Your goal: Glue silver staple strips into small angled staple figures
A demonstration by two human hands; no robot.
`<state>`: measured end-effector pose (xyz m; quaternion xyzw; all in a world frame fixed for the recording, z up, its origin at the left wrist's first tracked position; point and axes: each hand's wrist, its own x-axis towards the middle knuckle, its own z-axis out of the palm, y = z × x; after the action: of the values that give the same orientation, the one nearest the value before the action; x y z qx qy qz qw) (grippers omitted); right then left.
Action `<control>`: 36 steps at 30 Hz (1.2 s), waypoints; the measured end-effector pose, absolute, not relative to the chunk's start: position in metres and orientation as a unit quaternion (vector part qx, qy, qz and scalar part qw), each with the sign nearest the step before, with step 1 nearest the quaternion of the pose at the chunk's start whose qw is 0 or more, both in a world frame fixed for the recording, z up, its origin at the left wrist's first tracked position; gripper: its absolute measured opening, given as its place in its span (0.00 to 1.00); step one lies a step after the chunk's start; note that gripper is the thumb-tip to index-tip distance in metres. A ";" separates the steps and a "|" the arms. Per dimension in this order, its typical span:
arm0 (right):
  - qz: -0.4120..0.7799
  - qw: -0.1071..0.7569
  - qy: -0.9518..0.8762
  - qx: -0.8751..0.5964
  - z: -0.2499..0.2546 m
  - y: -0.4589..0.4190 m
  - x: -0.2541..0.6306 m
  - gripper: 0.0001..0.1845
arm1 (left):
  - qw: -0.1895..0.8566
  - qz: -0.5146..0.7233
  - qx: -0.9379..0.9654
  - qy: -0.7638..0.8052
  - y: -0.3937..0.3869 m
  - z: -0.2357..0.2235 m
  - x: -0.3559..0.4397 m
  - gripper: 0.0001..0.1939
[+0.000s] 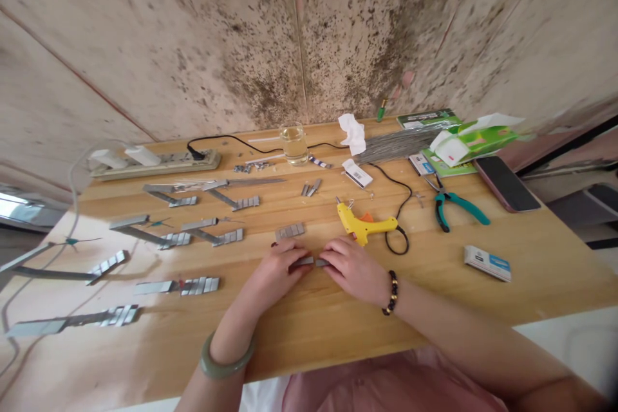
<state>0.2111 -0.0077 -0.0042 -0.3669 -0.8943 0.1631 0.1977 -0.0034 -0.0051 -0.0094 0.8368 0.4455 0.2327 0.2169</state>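
My left hand (286, 267) pinches a short grey staple strip (304, 261) at the front middle of the wooden table. Facing it, my right hand (355, 267) has its fingers closed on another small grey staple strip (320, 262). A narrow gap separates the two pieces. Just beyond my left hand lies a flat block of joined grey strips (290, 230). The yellow glue gun (362, 224) rests on its side right behind my right hand. Farther back are a few loose strip pieces (311, 188).
Several jointed grey strip assemblies (200, 285) cover the left side. At the back stand a power strip (164, 165) and a glass of pale liquid (293, 145). Pliers (458, 205), a phone (506, 184), a small box (487, 262) and a tissue pack (476, 140) lie right.
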 end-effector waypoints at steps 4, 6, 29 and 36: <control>0.162 0.204 -0.892 -0.369 -0.004 -0.008 0.211 0.07 | 0.212 0.223 0.841 0.446 -0.006 -0.005 -0.001 0.06; 0.158 0.201 -0.894 -0.369 -0.004 -0.008 0.211 0.05 | 0.217 0.222 0.840 0.445 -0.006 -0.003 0.000 0.07; 0.142 0.191 -0.898 -0.369 -0.005 -0.006 0.209 0.04 | 0.185 0.206 0.859 0.431 -0.006 -0.005 0.003 0.06; 0.142 0.195 -0.895 -0.376 -0.006 -0.007 0.209 0.05 | 0.182 0.186 0.863 0.433 -0.006 -0.001 0.005 0.07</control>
<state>0.2086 -0.0066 -0.0063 -0.3761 -0.8945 0.1424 0.1951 0.0048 -0.0061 -0.0008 0.8633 0.4327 0.1858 0.1817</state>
